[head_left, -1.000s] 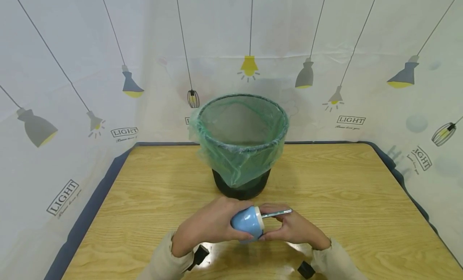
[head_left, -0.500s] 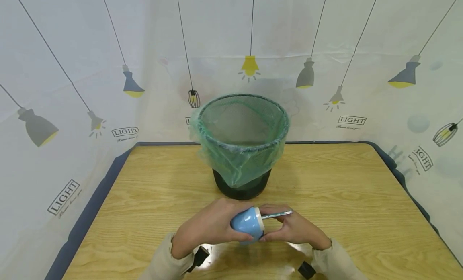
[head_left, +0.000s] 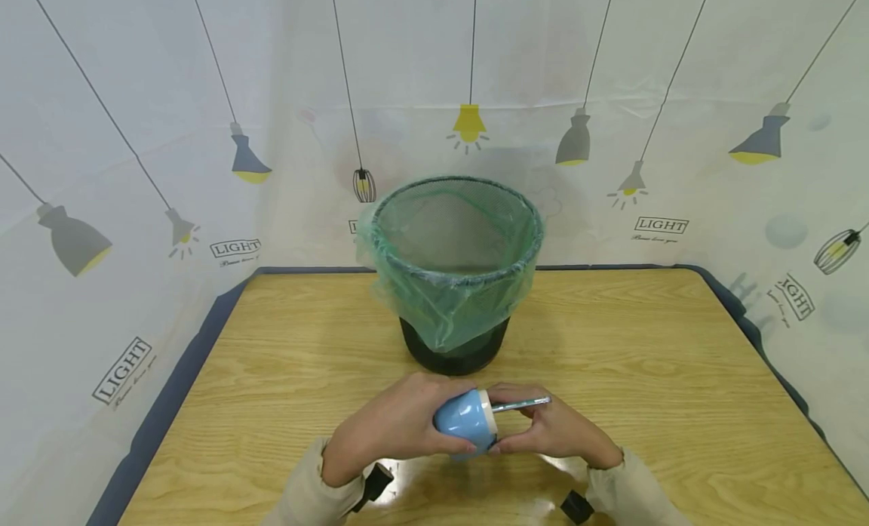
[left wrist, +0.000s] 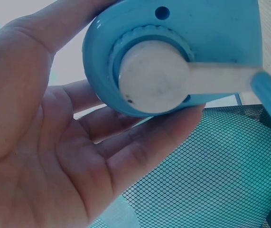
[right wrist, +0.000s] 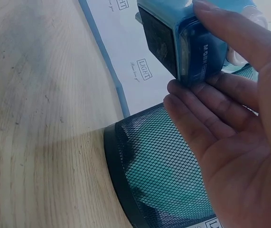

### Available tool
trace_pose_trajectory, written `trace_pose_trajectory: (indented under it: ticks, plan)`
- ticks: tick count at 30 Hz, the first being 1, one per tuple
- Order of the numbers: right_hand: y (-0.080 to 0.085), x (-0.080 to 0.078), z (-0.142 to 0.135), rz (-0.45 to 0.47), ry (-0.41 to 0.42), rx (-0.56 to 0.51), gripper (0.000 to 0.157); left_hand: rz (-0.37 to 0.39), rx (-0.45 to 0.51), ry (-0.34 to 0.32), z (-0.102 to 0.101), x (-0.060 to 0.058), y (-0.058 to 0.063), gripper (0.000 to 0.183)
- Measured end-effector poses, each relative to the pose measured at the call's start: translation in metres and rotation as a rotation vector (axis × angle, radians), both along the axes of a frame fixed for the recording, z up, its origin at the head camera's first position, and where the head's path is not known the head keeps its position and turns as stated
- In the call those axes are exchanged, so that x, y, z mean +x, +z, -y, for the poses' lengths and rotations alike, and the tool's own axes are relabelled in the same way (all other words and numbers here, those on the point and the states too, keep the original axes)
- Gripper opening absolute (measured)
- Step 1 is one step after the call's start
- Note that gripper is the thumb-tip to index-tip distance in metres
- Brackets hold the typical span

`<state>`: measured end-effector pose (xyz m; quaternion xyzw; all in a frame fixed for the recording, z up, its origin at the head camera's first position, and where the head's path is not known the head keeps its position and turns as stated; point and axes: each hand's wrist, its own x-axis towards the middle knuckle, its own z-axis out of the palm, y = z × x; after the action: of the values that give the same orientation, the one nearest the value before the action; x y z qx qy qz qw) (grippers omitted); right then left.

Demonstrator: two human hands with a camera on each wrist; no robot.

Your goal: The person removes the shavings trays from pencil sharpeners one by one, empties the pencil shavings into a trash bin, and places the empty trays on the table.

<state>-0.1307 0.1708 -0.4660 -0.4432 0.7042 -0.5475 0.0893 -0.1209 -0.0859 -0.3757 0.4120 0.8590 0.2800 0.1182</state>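
My left hand [head_left: 387, 420] grips a light-blue pencil sharpener [head_left: 462, 419] low over the table's front, thumb on the near side. In the left wrist view its white crank [left wrist: 154, 78] with a blue knob [left wrist: 270, 95] faces the camera. My right hand [head_left: 560, 432] pinches the sharpener's other side between thumb and fingertips. A dark translucent drawer [right wrist: 201, 54] shows there in the right wrist view. From the cream ring a thin silvery stick [head_left: 521, 404], possibly a pencil, points right across the right hand. The fingers behind the sharpener are partly hidden in the head view.
Just beyond the hands stands a black mesh wastebasket [head_left: 456, 360] lined with a green bag [head_left: 448, 311] folded over its rim. It is on a wooden table [head_left: 652, 375]. Lamp-printed white cloth [head_left: 305, 171] encloses the back and sides.
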Motion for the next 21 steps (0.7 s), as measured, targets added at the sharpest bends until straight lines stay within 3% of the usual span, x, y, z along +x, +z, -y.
trace_pose_trajectory:
  ticks: [21]
  plan:
    - [-0.0046, 0.0028, 0.0027, -0.009, -0.05, -0.017, 0.058, -0.049, 0.015, 0.014, -0.0017, -0.0001, -0.0003, 0.054]
